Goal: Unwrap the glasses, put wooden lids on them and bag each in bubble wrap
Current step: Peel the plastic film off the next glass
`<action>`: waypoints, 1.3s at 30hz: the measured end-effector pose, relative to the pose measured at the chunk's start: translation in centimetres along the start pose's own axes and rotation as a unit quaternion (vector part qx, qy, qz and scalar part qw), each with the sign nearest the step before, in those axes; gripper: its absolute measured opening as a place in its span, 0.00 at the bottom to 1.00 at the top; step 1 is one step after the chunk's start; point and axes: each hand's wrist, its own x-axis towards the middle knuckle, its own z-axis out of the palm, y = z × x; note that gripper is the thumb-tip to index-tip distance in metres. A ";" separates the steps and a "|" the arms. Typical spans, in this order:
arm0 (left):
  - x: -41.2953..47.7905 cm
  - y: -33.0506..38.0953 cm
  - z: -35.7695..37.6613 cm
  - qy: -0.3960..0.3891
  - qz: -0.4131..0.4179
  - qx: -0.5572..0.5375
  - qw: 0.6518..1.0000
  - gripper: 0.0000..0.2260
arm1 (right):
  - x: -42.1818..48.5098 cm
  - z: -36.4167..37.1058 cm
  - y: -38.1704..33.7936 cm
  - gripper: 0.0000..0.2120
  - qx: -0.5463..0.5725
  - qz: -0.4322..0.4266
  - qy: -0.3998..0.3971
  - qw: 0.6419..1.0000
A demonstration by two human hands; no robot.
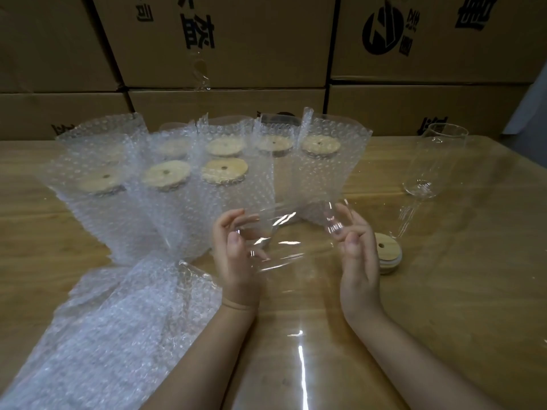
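Centre, above glossy wood-grain table [450,297]: clear smooth glass in crinkly transparent film [284,232], lying sideways between my left hand [233,253] and my right hand [359,255]. Fingers of both curled, gripping wrapped ends. Round pale wooden lid with centre hole [391,257]: 3 o'clock, just beside right hand. Bare upright glass tumbler [433,164]: 2 o'clock. Lidded glasses in knobbly bubble-wrap bags [325,176]: 11 to 12 o'clock. Flat bubble-wrap pile [103,335]: 8 o'clock.
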 end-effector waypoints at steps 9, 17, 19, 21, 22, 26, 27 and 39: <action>0.2 -1.7 0.1 -0.064 -0.121 -0.014 0.990 0.17 | 0.5 0.3 -0.2 0.38 0.157 0.125 0.023 0.980; -0.3 -2.2 0.4 -0.073 -0.190 0.009 0.979 0.26 | -0.3 0.7 1.2 0.36 0.111 0.184 -0.127 0.968; -0.6 -2.0 0.6 -0.076 -0.163 0.020 0.984 0.24 | -0.5 0.9 1.2 0.38 0.113 0.187 -0.138 0.966; -1.1 -2.0 0.6 -0.091 -0.099 0.061 0.989 0.19 | -0.4 1.0 1.1 0.38 0.109 0.179 -0.121 0.970; -1.5 -1.9 0.6 -0.115 -0.056 0.096 0.987 0.19 | -0.4 1.0 1.0 0.40 0.107 0.171 -0.106 0.974; -2.7 -1.8 0.7 -0.227 0.092 0.218 0.945 0.20 | -0.1 0.6 1.1 0.45 0.090 0.160 -0.078 0.980; -2.7 -1.7 0.7 -0.242 0.118 0.235 0.934 0.20 | 0.0 0.4 1.3 0.43 0.089 0.163 -0.080 0.979; -1.7 -1.1 0.8 -0.257 0.131 0.211 0.934 0.24 | 0.3 -0.2 0.8 0.42 -0.009 0.191 -0.226 0.955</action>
